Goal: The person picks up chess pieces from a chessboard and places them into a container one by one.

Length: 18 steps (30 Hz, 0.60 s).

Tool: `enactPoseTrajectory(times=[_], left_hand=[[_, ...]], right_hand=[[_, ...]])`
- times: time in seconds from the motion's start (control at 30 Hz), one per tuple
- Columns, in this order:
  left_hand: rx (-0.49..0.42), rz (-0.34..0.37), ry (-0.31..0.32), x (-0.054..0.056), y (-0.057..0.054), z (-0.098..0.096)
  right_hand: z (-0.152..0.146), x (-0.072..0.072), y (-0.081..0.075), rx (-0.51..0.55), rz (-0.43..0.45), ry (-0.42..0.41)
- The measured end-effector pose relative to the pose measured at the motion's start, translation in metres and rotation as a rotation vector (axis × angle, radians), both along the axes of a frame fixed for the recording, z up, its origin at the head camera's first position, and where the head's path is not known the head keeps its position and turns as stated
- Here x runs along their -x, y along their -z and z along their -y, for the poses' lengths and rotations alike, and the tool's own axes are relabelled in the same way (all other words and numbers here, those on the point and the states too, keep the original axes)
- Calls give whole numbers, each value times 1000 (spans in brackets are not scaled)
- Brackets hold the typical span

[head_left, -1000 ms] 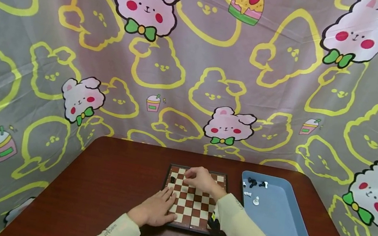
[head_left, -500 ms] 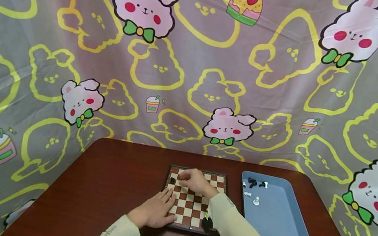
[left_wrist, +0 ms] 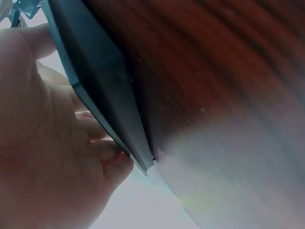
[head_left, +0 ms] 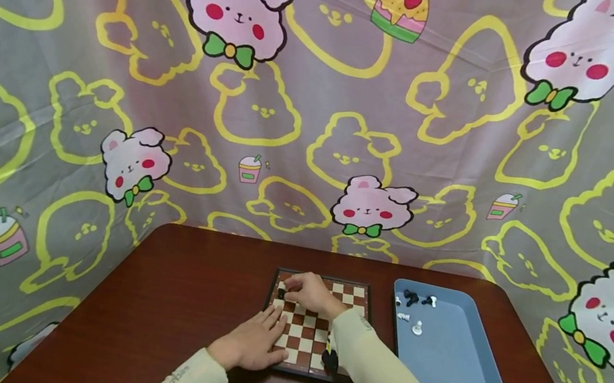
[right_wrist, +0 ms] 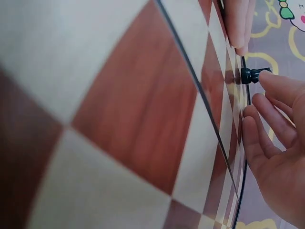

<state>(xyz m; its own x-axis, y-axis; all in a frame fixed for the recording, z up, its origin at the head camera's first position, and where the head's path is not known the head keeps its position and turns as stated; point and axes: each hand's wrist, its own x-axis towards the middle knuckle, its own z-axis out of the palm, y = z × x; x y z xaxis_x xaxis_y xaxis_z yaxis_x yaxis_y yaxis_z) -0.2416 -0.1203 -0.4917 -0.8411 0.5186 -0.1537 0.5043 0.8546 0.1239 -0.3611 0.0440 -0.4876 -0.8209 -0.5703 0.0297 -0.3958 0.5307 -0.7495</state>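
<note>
A black chess piece [right_wrist: 252, 75] stands upright on the chessboard [head_left: 293, 342], near its far left corner. My right hand [head_left: 311, 291] reaches over the board and holds the top of this piece at its fingertips. In the right wrist view a fingertip [right_wrist: 272, 82] overlaps the piece's head; the other side of the grip is hidden. The remaining fingers are bent above the squares. My left hand [head_left: 255, 337] rests on the board's near left edge with fingers straight and thumb spread. The left wrist view has that hand [left_wrist: 57, 143] beside the dark board side.
A blue-grey tray [head_left: 474, 349] stands right of the board. Several black and white chess pieces lie near its far left end, and one white piece [head_left: 417, 328] stands there. Brown tabletop [head_left: 179, 291] lies left of the board, and a patterned curtain [head_left: 294, 117] hangs behind.
My right hand has moved left across the board until its fingertips meet the black chess piece. The left hand has stayed in place.
</note>
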Motion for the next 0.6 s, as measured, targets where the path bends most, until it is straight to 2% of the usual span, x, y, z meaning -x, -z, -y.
enactPoseTrajectory(times=[0.37, 0.6], left_hand=[[-6, -3, 3, 1, -1, -1], [-1, -1, 2, 3, -1, 0]], right_hand=[[4, 3, 3, -28, -9, -5], [8, 2, 3, -38, -49, -17]])
